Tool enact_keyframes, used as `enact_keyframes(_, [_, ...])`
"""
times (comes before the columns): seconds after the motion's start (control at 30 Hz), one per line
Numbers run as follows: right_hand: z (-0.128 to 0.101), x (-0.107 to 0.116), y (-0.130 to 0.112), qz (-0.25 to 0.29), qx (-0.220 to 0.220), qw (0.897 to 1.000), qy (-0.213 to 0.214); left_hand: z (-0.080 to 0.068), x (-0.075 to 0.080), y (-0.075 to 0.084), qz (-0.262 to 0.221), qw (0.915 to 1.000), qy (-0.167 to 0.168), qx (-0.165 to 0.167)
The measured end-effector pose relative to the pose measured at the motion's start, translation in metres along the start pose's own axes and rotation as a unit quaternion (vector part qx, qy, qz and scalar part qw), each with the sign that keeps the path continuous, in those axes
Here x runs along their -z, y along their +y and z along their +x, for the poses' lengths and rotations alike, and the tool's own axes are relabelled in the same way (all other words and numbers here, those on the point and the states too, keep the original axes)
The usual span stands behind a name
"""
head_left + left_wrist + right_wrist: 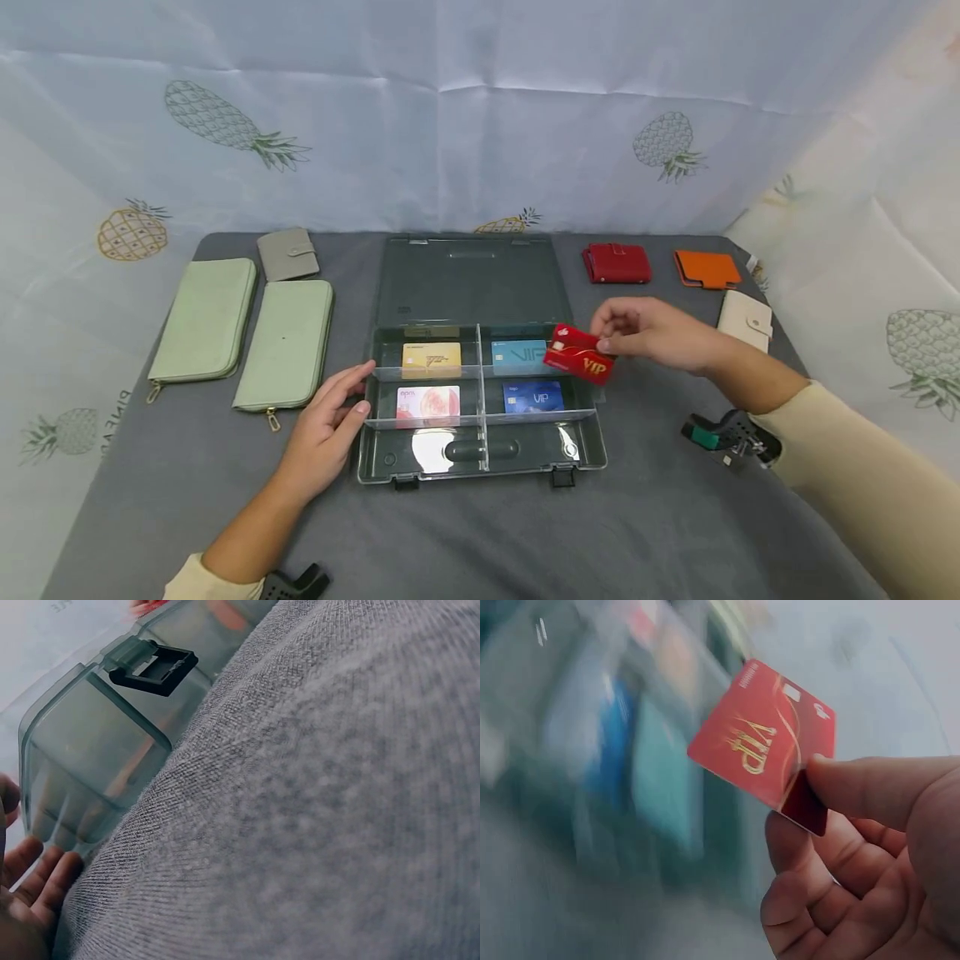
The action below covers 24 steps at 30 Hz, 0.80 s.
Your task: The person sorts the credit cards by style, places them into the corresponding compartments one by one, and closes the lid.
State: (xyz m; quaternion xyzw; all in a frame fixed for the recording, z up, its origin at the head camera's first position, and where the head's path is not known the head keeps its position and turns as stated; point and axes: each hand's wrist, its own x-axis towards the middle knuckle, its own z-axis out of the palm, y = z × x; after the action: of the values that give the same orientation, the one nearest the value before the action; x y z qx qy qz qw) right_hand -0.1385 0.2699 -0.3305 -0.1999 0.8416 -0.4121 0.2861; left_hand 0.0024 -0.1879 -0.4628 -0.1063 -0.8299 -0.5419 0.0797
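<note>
My right hand (645, 333) pinches a red VIP card (576, 353) between thumb and fingers, above the right edge of the divided box. In the right wrist view the card (761, 735) is tilted, with gold lettering and a chip. My left hand (324, 429) rests with loosely extended fingers at the left side of the dark clear box (483, 454), whose lid (472, 279) lies open behind it. Inside stand a yellow card (431, 358), a pink card (427, 404), a light blue card (519, 355) and a dark blue card (533, 397), each in its own compartment.
Left of the box lie two pale green wallets (202, 321) (287, 342) and a small grey wallet (288, 255). On the right are a red wallet (618, 263), an orange card holder (707, 269) and a cream wallet (746, 320), beside the right forearm. A patterned curtain (420, 125) hangs behind.
</note>
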Motion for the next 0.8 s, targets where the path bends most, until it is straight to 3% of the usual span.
enact_keyframes(0.23, [0.047, -0.069, -0.047, 0.055, 0.058, 0.993, -0.086, 0.0, 0.001, 0.002, 0.009, 1.0, 0.001, -0.004])
enact_keyframes(0.4, [0.062, -0.111, -0.07, 0.043, 0.088, 0.989, -0.111, 0.0, 0.002, 0.001, 0.016, 0.9999, 0.002, 0.0])
enact_keyframes(0.57, [0.06, -0.147, -0.082, -0.037, 0.122, 0.988, -0.09, 0.002, 0.0, 0.002, 0.018, 0.9998, 0.003, 0.005])
enact_keyframes(0.8, [0.058, -0.17, -0.079, -0.167, 0.171, 0.968, -0.071, 0.0, -0.002, 0.003, 0.014, 0.9998, 0.004, 0.015])
